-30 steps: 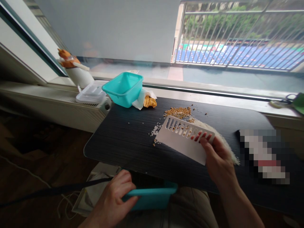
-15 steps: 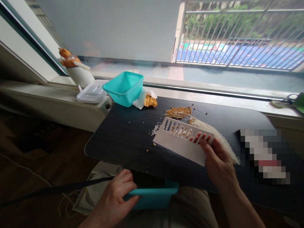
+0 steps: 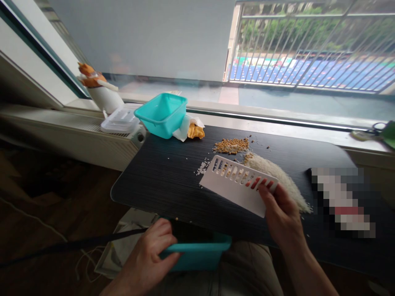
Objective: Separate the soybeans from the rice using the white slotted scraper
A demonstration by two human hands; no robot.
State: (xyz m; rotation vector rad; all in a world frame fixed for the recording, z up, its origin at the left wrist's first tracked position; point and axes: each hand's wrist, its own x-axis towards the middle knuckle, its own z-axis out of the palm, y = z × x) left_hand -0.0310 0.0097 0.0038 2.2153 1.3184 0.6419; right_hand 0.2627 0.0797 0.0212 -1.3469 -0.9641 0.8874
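I see my right hand (image 3: 282, 213) clamped on the slotted scraper (image 3: 237, 185); my left hand (image 3: 151, 257) grips the teal tray (image 3: 197, 254) under the table's near edge (image 3: 185, 213).

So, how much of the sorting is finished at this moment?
Partly done. A small pile of beans already sits apart from the rice on the table. The right hand holds the slotted scraper tilted against the rice heap, and the left hand holds a teal tray under the table edge. Most rice remains on the table, with stray grains left.
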